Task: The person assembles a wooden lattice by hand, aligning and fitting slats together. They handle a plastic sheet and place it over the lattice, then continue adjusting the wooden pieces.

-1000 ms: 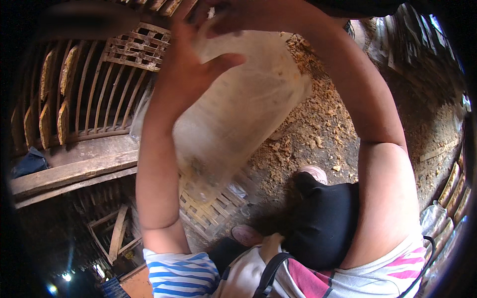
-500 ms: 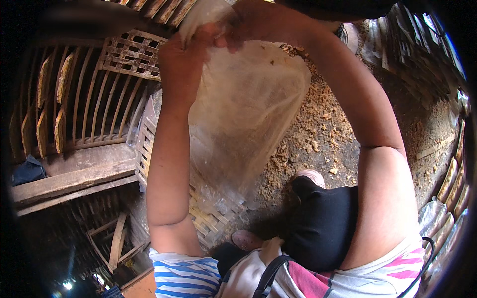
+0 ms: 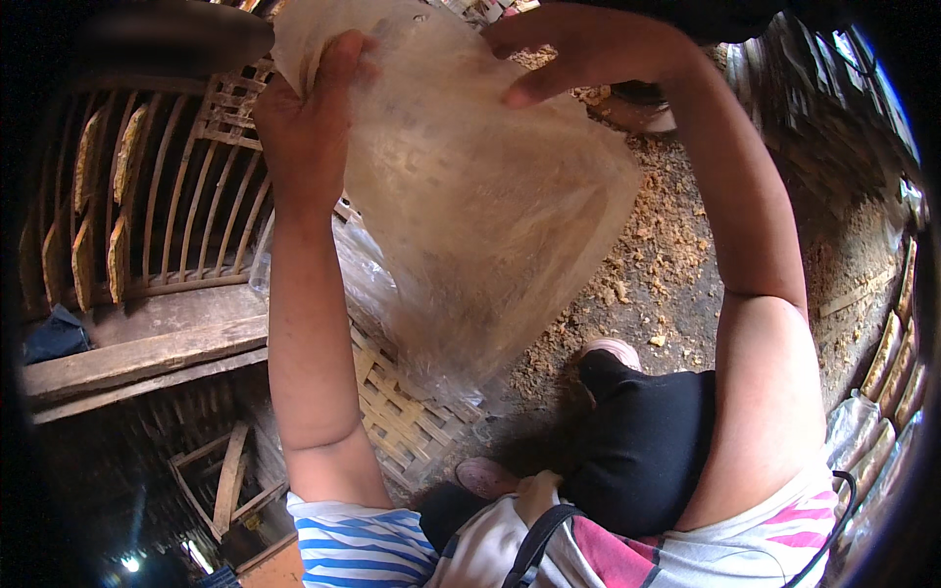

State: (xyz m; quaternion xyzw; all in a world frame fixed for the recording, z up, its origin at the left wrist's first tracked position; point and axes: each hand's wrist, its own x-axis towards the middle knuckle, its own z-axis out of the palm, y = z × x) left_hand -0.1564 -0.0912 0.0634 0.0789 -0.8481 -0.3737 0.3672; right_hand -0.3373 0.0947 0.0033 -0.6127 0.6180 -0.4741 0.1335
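Close to the body, at six o'clock, a woven bamboo tray (image 3: 402,421) lies low. Above it, at twelve o'clock, the left hand (image 3: 309,127) and right hand (image 3: 578,49) pinch the clear plastic bag (image 3: 480,216) by its top edge, fingers closed on it, so it hangs free. Farther, at nine o'clock, stands a slatted wooden rack (image 3: 167,206).

Rustic workshop (bamboo racks (image 3: 157,196), sawdust floor (image 3: 667,245)).
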